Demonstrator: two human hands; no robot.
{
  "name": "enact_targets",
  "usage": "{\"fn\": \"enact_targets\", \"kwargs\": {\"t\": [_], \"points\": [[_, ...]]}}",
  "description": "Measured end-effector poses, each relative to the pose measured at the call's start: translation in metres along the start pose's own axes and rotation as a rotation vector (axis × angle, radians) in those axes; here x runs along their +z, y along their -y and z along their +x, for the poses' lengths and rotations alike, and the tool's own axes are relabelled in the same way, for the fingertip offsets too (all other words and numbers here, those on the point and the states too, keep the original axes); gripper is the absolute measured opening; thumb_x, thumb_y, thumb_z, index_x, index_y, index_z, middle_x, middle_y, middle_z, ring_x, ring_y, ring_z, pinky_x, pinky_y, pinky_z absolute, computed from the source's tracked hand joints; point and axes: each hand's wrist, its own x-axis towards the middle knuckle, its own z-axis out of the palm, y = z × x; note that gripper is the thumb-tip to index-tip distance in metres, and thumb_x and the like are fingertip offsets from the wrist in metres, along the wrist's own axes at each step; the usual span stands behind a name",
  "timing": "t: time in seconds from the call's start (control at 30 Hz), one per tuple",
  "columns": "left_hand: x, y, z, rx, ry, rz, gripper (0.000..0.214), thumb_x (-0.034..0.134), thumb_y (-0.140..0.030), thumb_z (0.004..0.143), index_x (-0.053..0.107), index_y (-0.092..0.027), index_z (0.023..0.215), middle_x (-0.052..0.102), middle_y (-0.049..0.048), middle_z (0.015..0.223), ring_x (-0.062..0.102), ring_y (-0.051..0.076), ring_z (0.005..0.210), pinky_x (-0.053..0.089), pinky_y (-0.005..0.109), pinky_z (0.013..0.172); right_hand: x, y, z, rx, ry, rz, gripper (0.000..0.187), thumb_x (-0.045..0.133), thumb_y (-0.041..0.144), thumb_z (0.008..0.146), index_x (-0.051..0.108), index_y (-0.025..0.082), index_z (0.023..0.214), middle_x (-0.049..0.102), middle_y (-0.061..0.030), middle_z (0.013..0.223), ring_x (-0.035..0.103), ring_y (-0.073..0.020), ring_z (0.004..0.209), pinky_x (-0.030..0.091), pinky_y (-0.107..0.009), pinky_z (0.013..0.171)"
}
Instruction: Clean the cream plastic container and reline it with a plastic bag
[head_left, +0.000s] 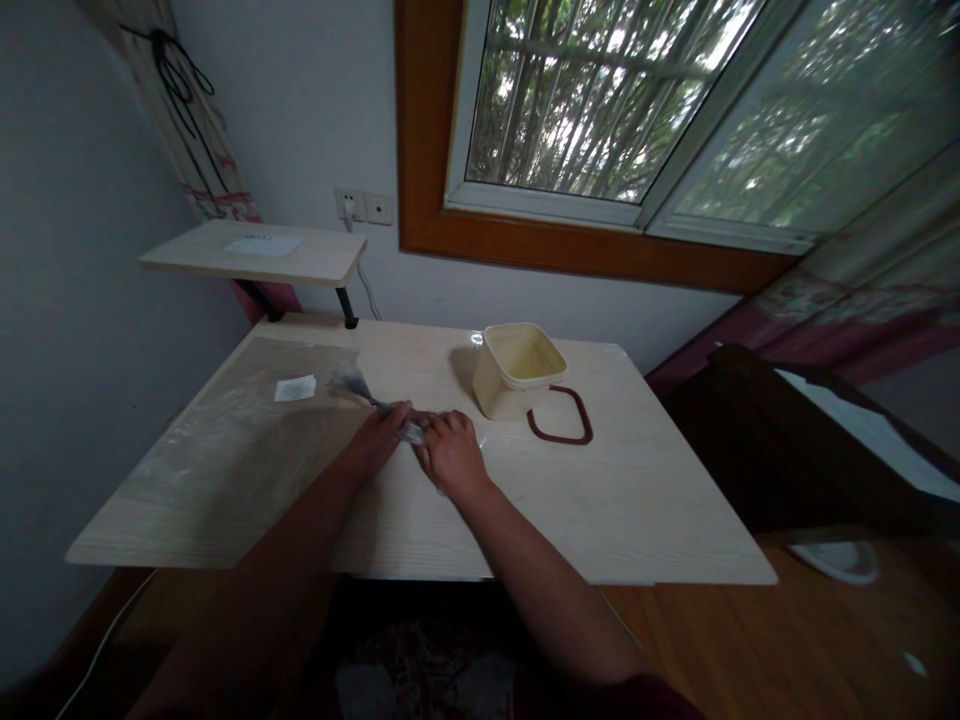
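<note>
Over the middle of the table, my left hand (pixel 377 438) and my right hand (pixel 453 452) are close together, both closed on a bunched piece of grey, see-through plastic (pixel 349 378). Its loose end flares out past my left hand, toward the back left. Between the hands a crumpled bit of it shows, along with something thin and brownish; my fingers hide the rest. Right of my right hand stands a cream square tub (pixel 501 385) without a lid. A brown, open-sided square handle or ring (pixel 585 432) lies beside the tub.
A clear plastic sheet (pixel 225 430) covers the table's left part, with a white paper slip (pixel 295 388) on it. A small raised shelf (pixel 202 240) stands at the back left. The pale wooden table (pixel 637 500) ends just before my body. Dark furniture (pixel 750 440) is at right.
</note>
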Motion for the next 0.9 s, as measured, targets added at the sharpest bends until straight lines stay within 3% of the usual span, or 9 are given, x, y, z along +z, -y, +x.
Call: {"fn": "enact_targets", "kwargs": {"t": [0.13,0.3,0.5,0.7,0.9], "points": [[-0.003,-0.007,0.002,0.045,-0.154,-0.106,0.049,0.064,-0.056,0.086,0.050,-0.019,0.058,0.056,-0.0011,0.058,0.066,0.017,0.075,0.052,0.034,0.086,0.000,0.000,0.000,-0.019,0.023,-0.013,0.025,0.061,0.037,0.095,0.070,0.016,0.106,0.069,-0.0118,0.109,0.049,-0.0298,0.114,0.033,-0.048,0.106],[-0.004,-0.014,0.000,0.039,-0.138,-0.255,0.056,0.069,-0.054,0.085,0.034,-0.020,0.058,0.034,-0.0082,0.048,0.041,0.008,0.046,0.053,0.029,0.066,0.000,-0.001,0.000,-0.048,0.024,0.002,0.024,0.064,0.038,0.093,0.070,0.018,0.104,0.069,-0.0108,0.109,0.049,-0.0293,0.114,0.033,-0.048,0.106],[-0.002,-0.018,-0.001,0.003,-0.157,-0.306,0.053,0.065,-0.045,0.089,0.031,-0.020,0.058,0.029,-0.0078,0.048,0.029,0.007,0.042,0.042,0.024,0.051,0.001,-0.003,-0.001,-0.064,0.002,0.038,0.028,0.068,0.041,0.090,0.069,0.019,0.107,0.068,-0.0103,0.111,0.049,-0.0299,0.114,0.033,-0.048,0.106],[-0.018,-0.026,0.004,0.042,-0.267,-0.369,0.048,0.061,-0.033,0.090,0.028,-0.020,0.058,0.024,-0.0075,0.047,0.025,0.007,0.041,0.031,0.024,0.044,-0.001,-0.010,-0.002,-0.071,0.022,0.056,0.022,0.069,0.035,0.088,0.069,0.020,0.104,0.069,-0.0089,0.104,0.050,-0.0293,0.111,0.034,-0.047,0.105],[-0.029,-0.033,0.005,0.075,-0.338,-0.427,0.046,0.058,-0.032,0.091,0.028,-0.020,0.059,0.024,-0.0076,0.049,0.026,0.007,0.042,0.032,0.023,0.045,-0.004,-0.020,-0.006,-0.048,0.003,0.115,0.035,0.073,0.032,0.084,0.066,0.020,0.117,0.070,-0.0103,0.112,0.050,-0.0305,0.115,0.033,-0.048,0.106]]}}
